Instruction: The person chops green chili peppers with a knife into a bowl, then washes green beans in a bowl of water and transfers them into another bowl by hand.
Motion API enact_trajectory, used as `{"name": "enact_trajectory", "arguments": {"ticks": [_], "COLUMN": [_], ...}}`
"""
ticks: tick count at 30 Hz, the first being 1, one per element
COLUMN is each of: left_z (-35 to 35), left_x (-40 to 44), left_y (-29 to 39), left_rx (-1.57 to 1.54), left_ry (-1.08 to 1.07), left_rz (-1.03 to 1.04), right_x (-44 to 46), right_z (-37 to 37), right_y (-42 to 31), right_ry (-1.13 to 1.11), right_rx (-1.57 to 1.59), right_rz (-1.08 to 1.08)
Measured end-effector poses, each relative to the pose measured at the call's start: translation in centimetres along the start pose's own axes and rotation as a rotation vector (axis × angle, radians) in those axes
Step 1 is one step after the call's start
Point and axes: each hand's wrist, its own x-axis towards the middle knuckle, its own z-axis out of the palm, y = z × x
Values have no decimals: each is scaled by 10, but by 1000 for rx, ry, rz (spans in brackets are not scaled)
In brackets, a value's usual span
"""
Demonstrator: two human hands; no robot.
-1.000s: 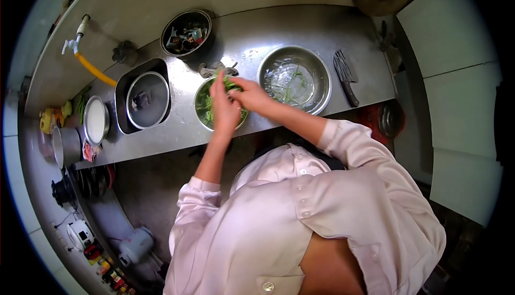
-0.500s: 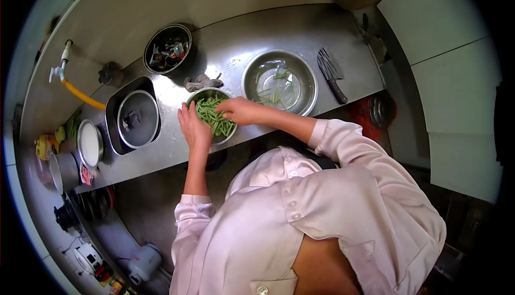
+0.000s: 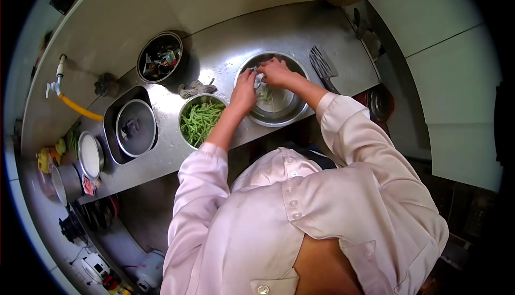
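Both hands are over the wide steel basin [image 3: 300, 110], close together near its far left side. My left hand [image 3: 244, 90] reaches over the near left rim, its fingers bent together. My right hand [image 3: 277, 74] comes in from the right with curled fingers meeting the left ones. Whatever lies between the fingertips is too small and glossy to make out. A few green bean pieces [image 3: 266, 95] and a shiny, clear-looking patch show in the basin below. Left of it, a smaller steel bowl [image 3: 182, 133] is full of cut green beans [image 3: 199, 122], touched by neither hand.
A cleaver [image 3: 323, 67] lies right of the basin. Behind the bean bowl are a crumpled cloth [image 3: 196, 89] and a dark pot of small packets [image 3: 140, 69]. At left, a sink [image 3: 110, 134] holds a round basin, beside a yellow hose [image 3: 80, 108] and pots.
Both hands have left the bean bowl and moved right, over the wide basin. The beans stay in their bowl. The whole view has shifted slightly.
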Motion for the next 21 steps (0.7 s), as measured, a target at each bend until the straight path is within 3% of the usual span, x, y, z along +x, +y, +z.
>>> {"name": "enact_trajectory", "arguments": {"ticks": [4,8,15,18,19,21], "left_z": [25,19,30,73,58,31], "left_x": [10,5,-3,-1,2,5], "left_y": [-7,-2,1,-33,-16,17], "left_rx": [39,-26,-131,-307,-498,-879], "left_ry": [-192,-393,-453,-397,-401,-394], "left_rz": [-67,-127,-306,-309,-523,-954], "right_x": [5,1,-18,-18,-24,-24], "right_z": [18,42,75,86,74,81], "right_y": [16,40,49,30,16,10], "right_ry": [-133,-162,-116,-267,-263,-147], "right_rx": [-92,53,394,1010,1152,1000], "right_rz": [118,156,134,495,624,467]}}
